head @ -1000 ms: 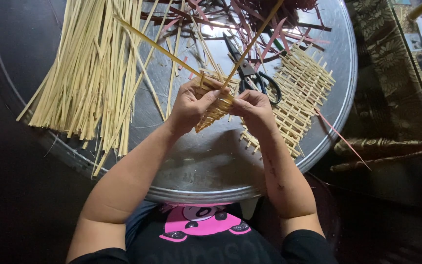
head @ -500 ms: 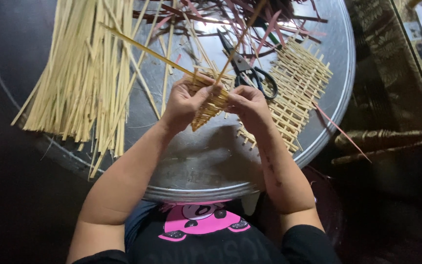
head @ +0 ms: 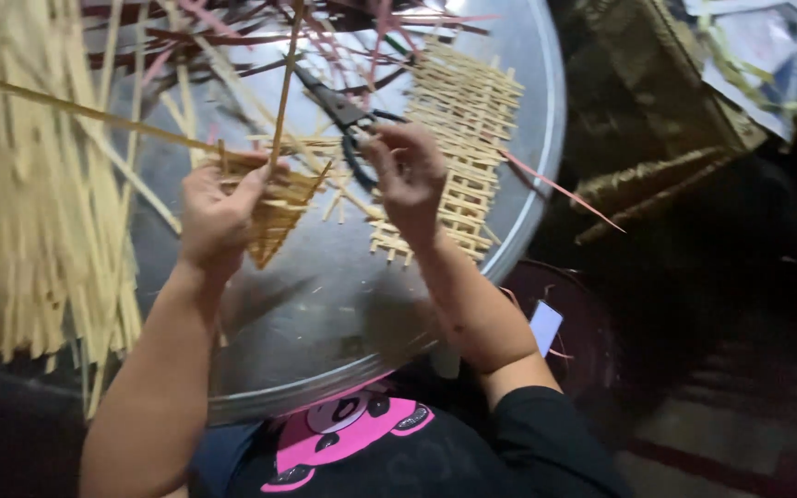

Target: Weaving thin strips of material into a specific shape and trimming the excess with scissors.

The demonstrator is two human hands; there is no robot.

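Observation:
My left hand [head: 219,210] grips a small woven piece of pale bamboo strips [head: 279,207], held above a round metal tray [head: 343,304]. Long loose strips stick out of the piece up and to the left. My right hand [head: 408,175] is a little to the right of it, fingers pinched on the end of a thin strip near the piece. Black-handled scissors [head: 348,115] lie on the tray just behind my right hand. A flat woven mat [head: 463,138] of the same strips lies under and beyond my right hand.
A thick bundle of pale strips [head: 29,203] covers the tray's left side. Pink and dark red strips [head: 325,37] lie tangled at the back. A brown woven object [head: 638,92] and papers [head: 749,46] stand at the right, off the tray.
My hands have parted: the right one has come off the woven piece and moved right. The view has swung left and closer, and the left hand still holds the piece.

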